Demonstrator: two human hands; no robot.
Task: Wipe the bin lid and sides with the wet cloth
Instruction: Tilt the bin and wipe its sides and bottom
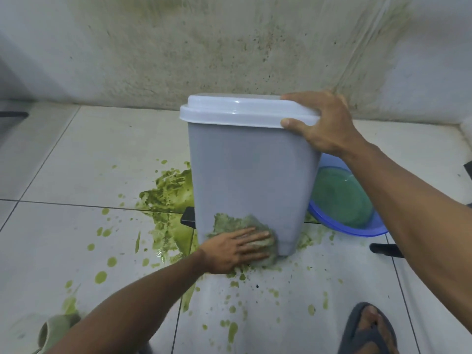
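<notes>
**As the left hand [235, 247] wipes low, the right hand [324, 123] holds the lid [237, 111]**

Where green sludge [168, 190] spreads over the floor tiles [76, 162], the left hand lies flat, fingers straight and close together, pressing the stained cloth [237, 221] against the lower front of the grey bin [250, 169], which stands mid-floor. The right hand's fingers curl over the white lid's right corner, with the thumb on its rim. A blue basin [357, 229] sits just beside the bin, right.

Grey plastic bin [250, 180], white plastic lid [237, 111] on top. My right hand [321, 121] at the lid's right corner; my left hand [235, 249] on the soiled cloth [229, 221], low on the bin's front. Blue plastic basin [362, 232] right, green spill [168, 190] left.
</notes>
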